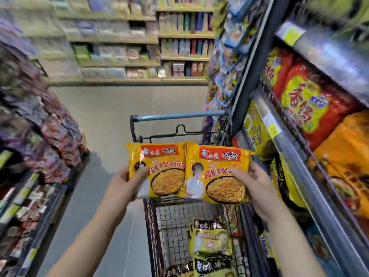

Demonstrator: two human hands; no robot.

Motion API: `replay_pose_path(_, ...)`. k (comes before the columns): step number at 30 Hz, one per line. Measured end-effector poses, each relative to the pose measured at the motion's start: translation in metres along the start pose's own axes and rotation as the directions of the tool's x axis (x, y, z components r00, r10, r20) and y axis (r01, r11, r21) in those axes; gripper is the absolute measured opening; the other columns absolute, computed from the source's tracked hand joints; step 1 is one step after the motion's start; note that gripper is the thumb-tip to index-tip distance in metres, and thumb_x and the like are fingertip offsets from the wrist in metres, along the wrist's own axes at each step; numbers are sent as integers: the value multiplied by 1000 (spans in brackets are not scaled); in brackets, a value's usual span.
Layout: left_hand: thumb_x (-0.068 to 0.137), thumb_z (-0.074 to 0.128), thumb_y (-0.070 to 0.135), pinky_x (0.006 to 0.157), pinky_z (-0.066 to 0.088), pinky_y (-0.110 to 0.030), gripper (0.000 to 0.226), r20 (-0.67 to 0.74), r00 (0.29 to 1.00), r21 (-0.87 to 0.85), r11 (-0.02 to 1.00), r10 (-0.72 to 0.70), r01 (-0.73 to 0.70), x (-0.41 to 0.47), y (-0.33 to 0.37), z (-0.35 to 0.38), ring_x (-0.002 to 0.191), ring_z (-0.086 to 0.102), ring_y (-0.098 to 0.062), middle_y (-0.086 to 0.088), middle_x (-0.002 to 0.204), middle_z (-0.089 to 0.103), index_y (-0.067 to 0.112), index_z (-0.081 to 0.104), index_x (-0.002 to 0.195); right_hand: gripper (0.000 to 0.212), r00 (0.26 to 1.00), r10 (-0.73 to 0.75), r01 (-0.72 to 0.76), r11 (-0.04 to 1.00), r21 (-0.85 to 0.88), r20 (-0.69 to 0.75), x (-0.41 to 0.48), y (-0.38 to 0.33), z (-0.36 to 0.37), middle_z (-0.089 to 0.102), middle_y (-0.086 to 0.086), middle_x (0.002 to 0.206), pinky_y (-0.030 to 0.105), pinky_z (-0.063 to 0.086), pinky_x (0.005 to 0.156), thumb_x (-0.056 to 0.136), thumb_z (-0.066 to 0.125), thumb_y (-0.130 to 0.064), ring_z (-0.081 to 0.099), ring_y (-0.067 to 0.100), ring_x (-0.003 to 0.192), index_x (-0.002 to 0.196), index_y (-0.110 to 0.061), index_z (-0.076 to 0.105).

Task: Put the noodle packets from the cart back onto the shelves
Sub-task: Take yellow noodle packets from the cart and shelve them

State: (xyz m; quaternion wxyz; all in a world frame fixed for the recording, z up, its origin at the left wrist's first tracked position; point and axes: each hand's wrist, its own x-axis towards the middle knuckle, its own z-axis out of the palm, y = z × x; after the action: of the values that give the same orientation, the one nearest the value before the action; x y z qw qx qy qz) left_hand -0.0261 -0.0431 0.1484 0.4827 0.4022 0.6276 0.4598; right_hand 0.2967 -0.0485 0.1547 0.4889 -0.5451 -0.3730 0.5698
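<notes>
Two yellow noodle packets are held side by side above the cart (151, 226). My left hand (127, 182) grips the left packet (159, 168) at its left edge, thumb on the front. The right packet (217, 174) is gripped at its right edge by my right hand (257, 182). The packets overlap slightly in the middle. Down in the wire cart lie more noodle packets (211, 242), yellow and black ones. The shelves (311, 192) on the right hold large yellow, red and orange noodle packs.
The cart's blue handle bar (179, 116) is at the far end, close to the right shelving. Another shelf unit (40, 212) with dark snack packets lines the left. A grey floor aisle (111, 120) runs ahead to a back wall of shelves.
</notes>
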Motion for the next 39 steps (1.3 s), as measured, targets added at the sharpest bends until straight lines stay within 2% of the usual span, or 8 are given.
replay_pose_path(4,82,73,48,56,24,-29,31,19,995,-31,995,96,-96,-19,59,-20,48,38,-3,19,51,53,18,67,91,85,995,-96,96,995,-4,16,-19,-46,3,76,6,121,46,57,92,57,96,-55,74,27,111,130,-24,65)
replay_pose_path(8,68,76,58,71,40,-33,64,27,985,-68,983,170,-168,-31,101,-32,70,65,-12,0,89,80,12,69,111,94,980,-198,198,980,15,7,-31,-84,10,78,4,117,43,57,89,44,96,-64,76,26,106,125,-26,67)
replay_pose_path(11,79,79,49,56,32,-28,43,17,968,-7,968,251,-251,-42,118,-38,53,49,-6,12,69,68,17,71,107,80,970,-241,241,970,36,17,-36,-98,9,78,2,118,48,55,98,56,95,-55,75,25,108,125,-30,65)
replay_pose_path(14,88,76,44,68,37,-31,27,60,949,-45,951,308,-306,-45,123,-47,73,48,-19,-1,80,64,21,74,101,70,965,-261,259,963,69,19,-40,-103,5,76,2,122,51,53,103,67,89,-44,73,25,112,130,-28,64)
replay_pose_path(19,63,86,66,82,34,-50,64,149,947,-170,951,284,-259,-44,125,-47,90,51,-35,-31,101,70,19,75,106,64,961,-277,277,954,111,-17,-59,-102,5,77,6,120,45,58,92,73,80,-37,74,27,109,132,-22,64)
replay_pose_path(23,36,94,69,89,47,-47,70,231,930,-232,945,285,-231,-47,132,-33,91,70,-36,-19,104,78,28,80,91,63,952,-296,303,948,95,-77,-83,-107,1,78,7,117,34,63,79,72,83,-38,76,25,106,130,-21,64)
replay_pose_path(35,31,95,69,64,62,-28,106,611,706,-334,926,357,-179,-24,145,-21,84,79,-25,-11,105,80,9,71,114,42,817,-348,373,927,-37,-460,-209,-109,41,78,10,115,46,62,88,83,69,-23,76,28,101,124,-18,67)
replay_pose_path(39,31,95,63,55,60,-25,83,702,617,-361,925,356,-123,-51,149,1,70,78,-16,-1,87,82,15,75,94,35,713,-359,390,917,-85,-602,-274,-104,49,80,4,107,37,64,78,81,70,-22,78,20,93,116,-21,68)
